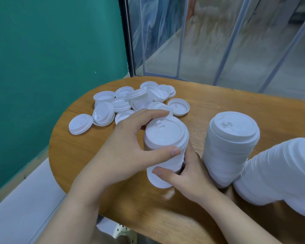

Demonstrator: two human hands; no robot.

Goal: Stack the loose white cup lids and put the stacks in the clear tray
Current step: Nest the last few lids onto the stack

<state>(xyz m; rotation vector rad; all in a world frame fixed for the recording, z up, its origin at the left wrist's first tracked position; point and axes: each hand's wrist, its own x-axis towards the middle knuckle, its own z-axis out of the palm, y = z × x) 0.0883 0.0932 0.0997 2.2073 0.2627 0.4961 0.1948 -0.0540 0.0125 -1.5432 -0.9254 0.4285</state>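
A short stack of white cup lids point(165, 138) is held in the middle of the round wooden table point(81, 147). My left hand point(128, 147) grips its top lid, fingers over the far rim and thumb on the near rim. From below and the right, my right hand point(187, 175) grips the stack's lower part. A pile of several loose white lids point(128, 103) lies beyond the hands at the table's far left. No clear tray is in view.
A taller stack of lids point(229, 148) stands right of my hands, and another big stack point(280, 175) leans at the right edge. A teal wall rises to the left, with clear plastic curtains behind the table.
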